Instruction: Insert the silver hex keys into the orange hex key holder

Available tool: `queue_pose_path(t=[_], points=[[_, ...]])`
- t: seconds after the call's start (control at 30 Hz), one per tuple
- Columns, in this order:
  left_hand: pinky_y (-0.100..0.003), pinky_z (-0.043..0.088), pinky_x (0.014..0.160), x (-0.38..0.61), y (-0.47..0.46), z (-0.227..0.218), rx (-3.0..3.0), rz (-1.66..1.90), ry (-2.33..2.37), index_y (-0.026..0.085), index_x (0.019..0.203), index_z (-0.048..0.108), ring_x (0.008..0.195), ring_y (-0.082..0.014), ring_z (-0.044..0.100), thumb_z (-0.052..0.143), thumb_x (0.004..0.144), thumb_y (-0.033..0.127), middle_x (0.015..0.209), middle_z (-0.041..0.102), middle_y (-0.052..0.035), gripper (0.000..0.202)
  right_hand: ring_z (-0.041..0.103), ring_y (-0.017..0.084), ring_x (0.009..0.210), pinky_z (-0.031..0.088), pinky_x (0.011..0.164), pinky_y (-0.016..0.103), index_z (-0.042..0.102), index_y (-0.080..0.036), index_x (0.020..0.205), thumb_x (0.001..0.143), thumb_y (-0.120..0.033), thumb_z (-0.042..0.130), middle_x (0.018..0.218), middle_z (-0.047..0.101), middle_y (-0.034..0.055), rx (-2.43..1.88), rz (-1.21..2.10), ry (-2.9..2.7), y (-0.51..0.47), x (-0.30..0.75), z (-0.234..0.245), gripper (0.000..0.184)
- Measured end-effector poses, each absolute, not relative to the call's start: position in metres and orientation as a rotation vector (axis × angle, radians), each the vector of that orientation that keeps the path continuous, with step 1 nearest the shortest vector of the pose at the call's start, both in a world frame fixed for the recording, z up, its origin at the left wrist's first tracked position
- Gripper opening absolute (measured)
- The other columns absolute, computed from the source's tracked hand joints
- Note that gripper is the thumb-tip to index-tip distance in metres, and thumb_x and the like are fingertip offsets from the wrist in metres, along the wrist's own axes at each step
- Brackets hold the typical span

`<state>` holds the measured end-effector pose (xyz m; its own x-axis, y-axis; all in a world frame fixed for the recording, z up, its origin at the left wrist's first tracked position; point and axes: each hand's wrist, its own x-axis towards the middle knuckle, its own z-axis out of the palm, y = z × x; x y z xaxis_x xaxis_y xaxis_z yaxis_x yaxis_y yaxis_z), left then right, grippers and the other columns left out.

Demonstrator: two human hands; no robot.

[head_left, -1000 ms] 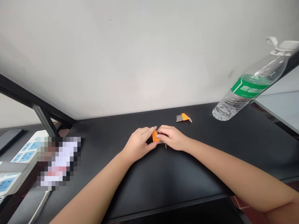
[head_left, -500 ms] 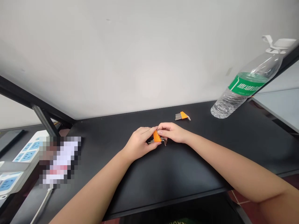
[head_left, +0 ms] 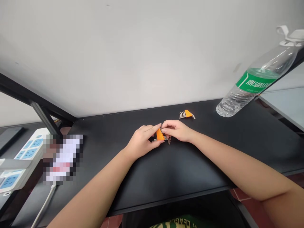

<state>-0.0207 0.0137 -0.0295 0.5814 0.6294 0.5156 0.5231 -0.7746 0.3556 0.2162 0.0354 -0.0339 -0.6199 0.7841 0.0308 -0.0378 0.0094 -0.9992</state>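
Observation:
An orange holder with several metal hex keys (head_left: 160,135) sits low over the black table (head_left: 166,171) in the middle. My left hand (head_left: 142,142) pinches the orange holder from the left. My right hand (head_left: 177,130) closes its fingertips on the keys' ends at the holder's right side. A second orange hex key set (head_left: 187,114) lies flat on the table farther back and to the right, untouched.
A clear water bottle with a green label (head_left: 257,80) stands at the right rear. White power strips with blue sockets (head_left: 16,161) and a cable lie at the left. A white wall runs behind the table. The table's front edge is near my forearms.
The camera view shifted slightly. The holder tilted up between my fingers, and my right hand moved its fingertips onto the key ends beside it.

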Motion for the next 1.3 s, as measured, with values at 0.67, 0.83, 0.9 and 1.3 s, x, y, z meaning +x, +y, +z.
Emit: queue_pose_path(t=[0.67, 0.83, 0.9, 1.3], points=[[-0.036, 0.053, 0.084, -0.036, 0.027, -0.025, 2.655, 0.723, 1.274, 0.023, 0.111, 0.068, 0.088, -0.0217, 0.069, 0.072, 0.089, 0.041, 0.095, 0.074, -0.0031, 0.029, 0.045, 0.013, 0.059, 0.038, 0.06, 0.028, 0.064, -0.02, 0.076, 0.094, -0.045, 0.064, 0.062, 0.049, -0.0034, -1.071, 1.463, -1.713, 0.042, 0.231, -0.026, 0.032], [-0.033, 0.054, 0.08, -0.038, 0.029, -0.026, 2.512, 0.822, 1.441, 0.023, 0.116, 0.068, 0.085, -0.0199, 0.067, 0.073, 0.087, 0.041, 0.096, 0.074, -0.0023, 0.034, 0.05, 0.014, 0.06, 0.035, 0.055, 0.029, 0.068, -0.021, 0.073, 0.091, -0.042, 0.063, 0.072, 0.062, 0.001, -1.478, 1.242, -1.898, 0.044, 0.238, -0.025, 0.028], [-0.031, 0.054, 0.079, -0.037, 0.028, -0.026, 2.483, 0.806, 1.422, 0.024, 0.114, 0.068, 0.085, -0.0187, 0.067, 0.073, 0.087, 0.041, 0.095, 0.073, -0.0013, 0.033, 0.049, 0.015, 0.058, 0.034, 0.053, 0.029, 0.065, -0.021, 0.07, 0.091, -0.042, 0.064, 0.068, 0.06, 0.0011, -1.539, 1.16, -1.995, 0.043, 0.239, -0.022, 0.029], [-0.029, 0.053, 0.077, -0.035, 0.026, -0.023, 2.421, 0.78, 1.41, 0.025, 0.112, 0.068, 0.083, -0.0167, 0.066, 0.072, 0.088, 0.04, 0.092, 0.071, 0.0009, 0.029, 0.051, 0.014, 0.059, 0.03, 0.053, 0.029, 0.047, -0.02, 0.065, 0.098, -0.042, 0.053, 0.069, 0.062, 0.0004, -1.79, 0.867, -2.421, 0.036, 0.234, -0.002, 0.04]])
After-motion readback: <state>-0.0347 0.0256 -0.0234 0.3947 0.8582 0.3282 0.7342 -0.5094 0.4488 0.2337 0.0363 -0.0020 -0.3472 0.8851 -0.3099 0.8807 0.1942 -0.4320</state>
